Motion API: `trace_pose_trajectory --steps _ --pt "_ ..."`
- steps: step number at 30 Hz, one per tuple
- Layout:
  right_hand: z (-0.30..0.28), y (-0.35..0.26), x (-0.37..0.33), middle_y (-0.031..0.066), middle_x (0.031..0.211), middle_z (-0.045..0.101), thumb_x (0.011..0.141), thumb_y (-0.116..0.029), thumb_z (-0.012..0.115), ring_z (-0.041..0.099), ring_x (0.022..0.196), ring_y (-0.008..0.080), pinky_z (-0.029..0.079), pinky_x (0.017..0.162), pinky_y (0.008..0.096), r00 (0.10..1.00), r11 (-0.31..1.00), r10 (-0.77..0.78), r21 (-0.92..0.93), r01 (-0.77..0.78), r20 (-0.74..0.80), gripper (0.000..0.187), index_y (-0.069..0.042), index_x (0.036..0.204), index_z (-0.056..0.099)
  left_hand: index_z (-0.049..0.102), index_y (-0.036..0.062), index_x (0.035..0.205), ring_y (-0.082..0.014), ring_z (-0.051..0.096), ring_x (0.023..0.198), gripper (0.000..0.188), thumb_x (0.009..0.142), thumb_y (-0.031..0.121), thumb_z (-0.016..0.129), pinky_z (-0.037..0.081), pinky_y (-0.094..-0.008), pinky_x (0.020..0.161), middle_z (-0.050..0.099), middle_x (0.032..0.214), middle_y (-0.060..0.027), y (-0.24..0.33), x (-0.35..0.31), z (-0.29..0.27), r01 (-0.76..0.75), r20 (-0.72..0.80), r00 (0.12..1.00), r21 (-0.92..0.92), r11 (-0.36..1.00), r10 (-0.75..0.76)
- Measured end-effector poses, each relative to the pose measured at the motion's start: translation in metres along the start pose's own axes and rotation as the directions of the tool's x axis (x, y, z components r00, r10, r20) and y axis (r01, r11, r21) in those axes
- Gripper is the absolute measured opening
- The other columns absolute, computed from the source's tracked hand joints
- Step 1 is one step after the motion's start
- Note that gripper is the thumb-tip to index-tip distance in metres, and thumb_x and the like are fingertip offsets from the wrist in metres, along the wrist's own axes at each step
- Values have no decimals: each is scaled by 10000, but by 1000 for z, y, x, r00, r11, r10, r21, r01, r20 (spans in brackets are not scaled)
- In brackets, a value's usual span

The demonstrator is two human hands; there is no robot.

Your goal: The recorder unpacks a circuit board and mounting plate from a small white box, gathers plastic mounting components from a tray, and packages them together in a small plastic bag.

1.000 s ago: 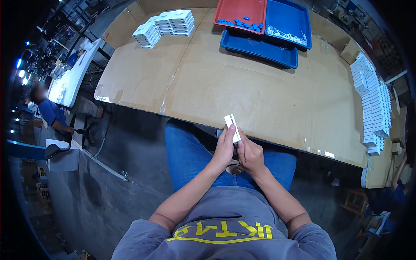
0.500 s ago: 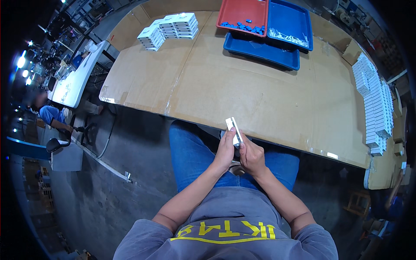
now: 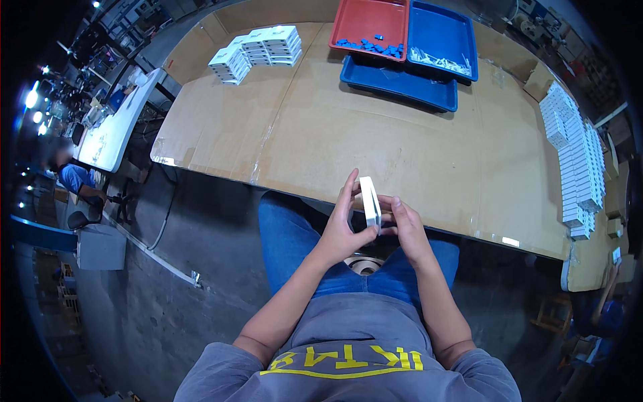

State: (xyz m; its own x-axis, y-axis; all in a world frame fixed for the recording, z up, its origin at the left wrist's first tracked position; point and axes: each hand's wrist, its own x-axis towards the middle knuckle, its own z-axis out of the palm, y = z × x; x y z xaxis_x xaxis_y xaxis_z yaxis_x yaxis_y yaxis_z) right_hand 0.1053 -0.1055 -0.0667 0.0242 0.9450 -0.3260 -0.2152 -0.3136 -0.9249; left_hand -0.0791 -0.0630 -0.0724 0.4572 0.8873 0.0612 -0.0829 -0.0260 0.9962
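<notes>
Between my two hands, at the table's near edge, a slim white rectangular plastic piece (image 3: 370,199) stands on edge, with a darker strip along its right side. My left hand (image 3: 337,236) grips it from the left, thumb at its lower end and fingers raised along the far part. From the right, the bent fingers of my right hand (image 3: 410,233) meet its other face, with the thumb lifted off to the side. The piece's right face is mostly hidden from me, so its exact kind is unclear.
A cardboard-covered table (image 3: 321,141) spreads ahead. White flat pieces (image 3: 258,50) are stacked at far left. A red tray (image 3: 368,23) holds small blue parts; a blue tray (image 3: 442,33) holds white sticks; another blue tray (image 3: 398,87) sits nearer. White stacks (image 3: 576,161) line the right.
The white piece has turned more upright on edge. My hands have moved apart from a close two-handed grip, with the left fingers extended and the right hand shifted right.
</notes>
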Motion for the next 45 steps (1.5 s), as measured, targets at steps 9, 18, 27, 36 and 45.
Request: trace_pose_trajectory --steps 9,18,27,36,45 --pt "22 3 -7 147 1477 582 991 -150 747 589 1332 252 523 1059 387 953 952 -304 19 304 2 502 -6 1446 591 86 67 1702 -342 258 1587 1008 939 283 707 204 -453 1292 295 1679 -225 -14 -2 8 -113 -72 993 -290 950 96" --pt "51 17 -18 281 1563 509 998 -135 717 503 1457 409 433 1175 466 754 691 -657 -388 610 17 486 43 1436 606 176 37 1675 -257 482 1387 1027 1006 783 401 378 -393 1176 487 1476 -164 -1 1 34 -146 -290 954 -221 964 78" --pt "57 21 -24 342 1544 489 1069 -109 598 483 1455 443 431 1176 458 645 584 -762 -379 718 49 460 91 1479 536 228 3 1635 -267 437 1430 1098 961 858 368 326 -401 1208 477 1482 -201 3 -5 36 -213 -270 948 -147 966 168" --pt "59 23 -26 334 1560 479 1093 -160 563 468 1475 428 398 1201 449 677 636 -735 -305 709 41 467 89 1487 525 219 -7 1637 -274 446 1420 1138 941 878 387 330 -397 1203 453 1516 -210 1 -6 37 -218 -304 939 -163 962 161" --pt "46 -1 -16 152 1381 628 1104 -351 565 597 1272 204 454 1106 356 952 944 -307 117 307 -19 527 21 1474 513 251 -55 1627 -395 396 1449 1019 1017 747 400 288 -478 1210 421 1587 -251 -4 -2 19 -355 -142 900 308 883 411"
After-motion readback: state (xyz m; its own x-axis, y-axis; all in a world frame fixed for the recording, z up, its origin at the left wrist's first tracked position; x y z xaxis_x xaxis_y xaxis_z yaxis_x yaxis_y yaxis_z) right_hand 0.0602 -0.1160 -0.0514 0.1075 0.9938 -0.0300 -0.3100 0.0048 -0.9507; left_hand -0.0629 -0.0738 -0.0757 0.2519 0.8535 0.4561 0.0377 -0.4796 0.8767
